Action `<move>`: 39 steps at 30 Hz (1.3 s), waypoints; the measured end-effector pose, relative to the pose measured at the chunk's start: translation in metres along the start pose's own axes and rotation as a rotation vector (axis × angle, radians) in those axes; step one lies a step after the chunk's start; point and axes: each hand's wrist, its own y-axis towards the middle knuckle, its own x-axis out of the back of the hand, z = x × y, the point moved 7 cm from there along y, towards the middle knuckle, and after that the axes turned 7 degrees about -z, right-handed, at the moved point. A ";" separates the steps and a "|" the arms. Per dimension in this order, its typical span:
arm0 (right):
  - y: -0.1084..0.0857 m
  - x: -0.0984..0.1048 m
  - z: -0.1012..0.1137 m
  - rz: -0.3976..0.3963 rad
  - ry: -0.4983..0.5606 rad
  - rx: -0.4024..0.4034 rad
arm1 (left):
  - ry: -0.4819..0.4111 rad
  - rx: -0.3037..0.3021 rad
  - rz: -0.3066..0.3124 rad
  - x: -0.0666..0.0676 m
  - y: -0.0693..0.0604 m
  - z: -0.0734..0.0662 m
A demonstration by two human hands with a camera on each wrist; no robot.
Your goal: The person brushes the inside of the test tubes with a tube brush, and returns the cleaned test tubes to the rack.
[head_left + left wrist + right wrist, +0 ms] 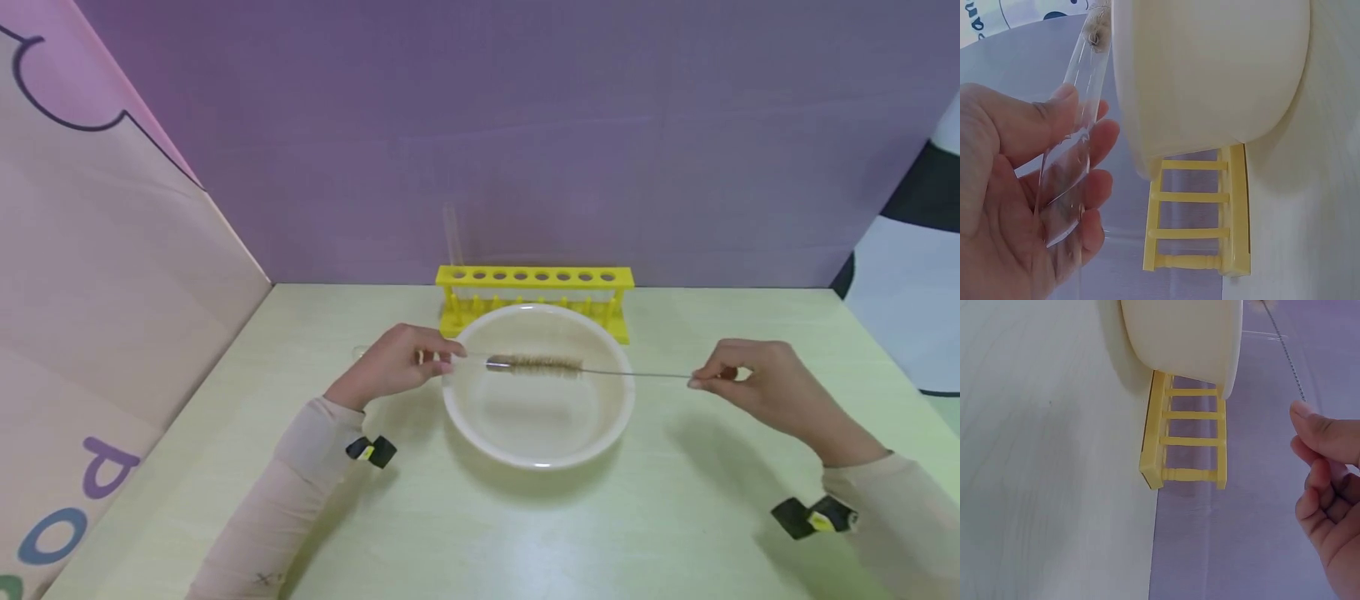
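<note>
My left hand holds a clear glass test tube on its side, thumb on one side and fingers curled round the other. Some clear liquid seems to lie inside it. My right hand pinches the thin twisted-wire handle of a test tube brush between thumb and fingertips. The brush lies level above a white basin, its bristles pointing left. In the left wrist view, the bristle tip appears within the tube's mouth; how deep is hard to tell.
Behind the basin stands a yellow test tube rack, with another clear tube upright at its left end. A purple backdrop rises at the table's far edge, and a printed panel borders the left side.
</note>
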 end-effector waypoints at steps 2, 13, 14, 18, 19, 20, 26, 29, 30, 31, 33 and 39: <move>-0.001 0.000 -0.003 0.003 0.009 -0.052 | 0.001 0.001 0.002 -0.001 -0.001 0.000; -0.010 -0.012 -0.020 0.094 0.177 -0.388 | 0.025 -0.013 -0.011 -0.003 -0.002 -0.003; -0.010 -0.012 -0.020 0.101 0.190 -0.404 | 0.031 -0.019 -0.018 -0.003 -0.002 -0.003; -0.011 -0.015 -0.022 0.136 0.271 -0.465 | 0.052 -0.043 -0.045 -0.002 -0.002 -0.004; -0.011 -0.016 -0.022 0.142 0.301 -0.478 | 0.053 -0.046 -0.049 -0.003 -0.002 -0.004; -0.011 -0.016 -0.022 0.146 0.334 -0.480 | 0.053 -0.049 -0.052 -0.003 -0.002 -0.004; -0.007 -0.019 -0.019 0.141 0.471 -0.440 | 0.061 -0.069 -0.069 -0.004 -0.001 -0.008; -0.008 -0.022 -0.021 0.141 0.510 -0.474 | 0.067 -0.076 -0.074 -0.005 -0.001 -0.010; -0.008 -0.023 -0.023 0.144 0.523 -0.500 | 0.070 -0.077 -0.075 -0.006 -0.001 -0.010; -0.009 -0.025 -0.024 0.149 0.536 -0.529 | 0.073 -0.077 -0.077 -0.006 -0.001 -0.011; -0.011 -0.029 -0.028 0.165 0.555 -0.588 | 0.084 -0.081 -0.083 -0.007 -0.001 -0.011; -0.015 -0.036 -0.033 0.204 0.603 -0.714 | 0.105 -0.120 -0.121 -0.009 0.000 -0.014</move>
